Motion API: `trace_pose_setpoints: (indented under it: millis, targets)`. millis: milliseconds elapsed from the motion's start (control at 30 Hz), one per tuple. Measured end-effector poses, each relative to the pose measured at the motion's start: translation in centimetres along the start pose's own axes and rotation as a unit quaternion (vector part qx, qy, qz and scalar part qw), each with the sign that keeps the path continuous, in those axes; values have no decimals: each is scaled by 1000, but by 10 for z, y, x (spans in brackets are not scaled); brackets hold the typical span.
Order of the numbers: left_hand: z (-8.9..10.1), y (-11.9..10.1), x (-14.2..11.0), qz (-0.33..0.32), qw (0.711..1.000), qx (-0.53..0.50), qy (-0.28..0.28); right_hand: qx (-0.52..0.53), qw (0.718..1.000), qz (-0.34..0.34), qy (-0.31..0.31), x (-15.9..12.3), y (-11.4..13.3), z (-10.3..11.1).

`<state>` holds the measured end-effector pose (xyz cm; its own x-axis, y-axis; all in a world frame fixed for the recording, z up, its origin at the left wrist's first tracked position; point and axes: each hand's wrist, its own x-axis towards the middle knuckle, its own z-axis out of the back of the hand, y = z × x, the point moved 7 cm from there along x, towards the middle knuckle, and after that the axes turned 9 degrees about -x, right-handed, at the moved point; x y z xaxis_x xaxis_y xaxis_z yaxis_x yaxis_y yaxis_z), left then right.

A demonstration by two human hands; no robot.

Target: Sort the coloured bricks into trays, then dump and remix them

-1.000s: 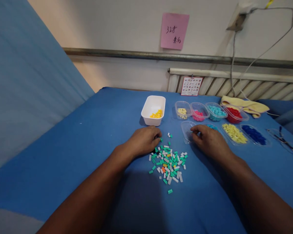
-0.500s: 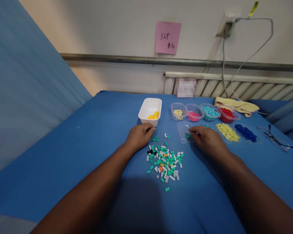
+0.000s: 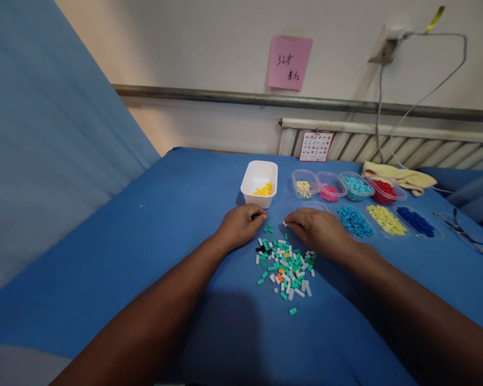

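Note:
A loose pile of small toy bricks (image 3: 287, 268), mostly green and white with a few orange, yellow and black ones, lies on the blue cover. My right hand (image 3: 320, 230) is at the pile's far side, thumb and fingertips closed on a small white brick (image 3: 285, 223). Behind that hand, a clear plastic tub (image 3: 316, 205) is mostly hidden. Left of the pile rests my left hand (image 3: 241, 226), its fingers pinched together; whatever they hold is hidden. Just beyond it stands a white box (image 3: 259, 201) with yellow bricks (image 3: 263, 189) inside.
Clear tubs hold cream (image 3: 304, 187), pink (image 3: 329, 192), light blue (image 3: 356, 185), red (image 3: 383, 190), blue (image 3: 354, 221), pale yellow (image 3: 386, 220) and dark blue bricks (image 3: 416, 221). Glasses (image 3: 465, 230) and a yellow cloth (image 3: 402, 176) lie at right. A radiator (image 3: 354, 140) runs behind.
My right hand has moved left from the clear tub to the white brick at the pile's far side. My left hand stays by the white box. The view has shifted slightly.

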<state>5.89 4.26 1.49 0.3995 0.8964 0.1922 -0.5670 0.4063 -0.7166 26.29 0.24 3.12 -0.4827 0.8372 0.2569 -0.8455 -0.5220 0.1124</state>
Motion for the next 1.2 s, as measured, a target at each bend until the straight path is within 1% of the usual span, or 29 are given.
trace_pose_setpoints:
  millis: [67,167,300,433,533,667,767,1000,1067,1100,1200]
  targets:
    - [1,0,-3,-10,1000,-9,7,-15,999,-28,14,9,1,-6]
    - [2,-2,-8,-30,999,-16,10,-23,998,-53,12,8,-2,-15]
    - [2,-6,-10,-45,999,-11,8,-7,1000,-25,-6,-8,-4,-16]
    - [1,-8,-9,-52,998,4,18,13,1000,-1,3,-18,-6,-12]
    - [0,-8,-9,-56,998,12,26,24,1000,1,9,-19,-4,-9]
    - [1,-6,-9,-58,998,19,25,50,998,39,18,-20,5,-7]
    - [1,-5,-10,-61,998,18,25,58,997,55,25,-21,9,-7]
    - [1,-7,-10,-63,997,19,28,52,996,42,54,-18,10,-8]
    - [2,-9,-11,-63,997,18,29,38,998,35,47,-18,3,-4]
    - [3,-10,-11,-61,998,17,29,31,999,22,33,-18,-5,0]
    - [4,-11,-11,-55,998,15,31,16,997,-56,-45,-22,-44,20]
